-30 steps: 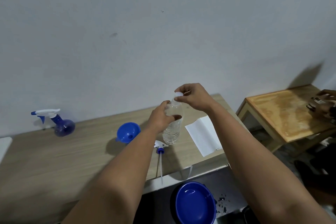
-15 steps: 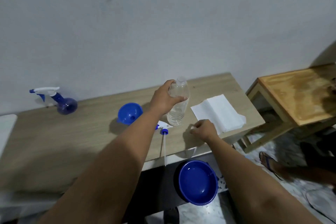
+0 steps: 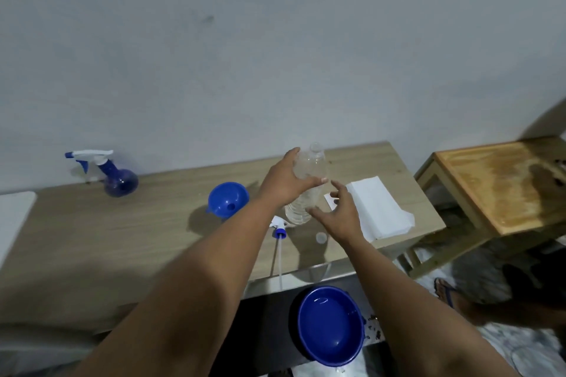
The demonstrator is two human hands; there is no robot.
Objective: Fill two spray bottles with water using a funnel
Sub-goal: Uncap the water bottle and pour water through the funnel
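clear bottle (image 3: 306, 193): transparent ribbed plastic, uncapped, upright on the table, partly filled with water near the base
cap (image 3: 320, 237): small pale round disc, lying flat on the table just in front of the clear bottle
funnel (image 3: 227, 199): glossy blue plastic cone, tipped on its side, mouth toward camera, just left of the clear bottle
spray bottle (image 3: 118, 179): round-bellied translucent blue body, white trigger head with blue nozzle, standing far left by the wall
loose spray head (image 3: 279, 228): white with blue collar, long thin dip tube running toward the table's near edge, lying flat
table (image 3: 122, 239): light wood-grain laminate, matte
paper (image 3: 379, 211): white folded sheet, right side of table
basin (image 3: 330, 324): deep blue glossy round bowl, below table edge, wet sheen inside
side table (image 3: 502, 184): bare plywood top, stained, to the right
left hand (image 3: 288, 180): arm extended, fingers wrapped round the clear bottle's upper body, thumb across the front
right hand (image 3: 340, 211): fingers spread wide, holding nothing, palm turned to the clear bottle's lower right side; contact unclear
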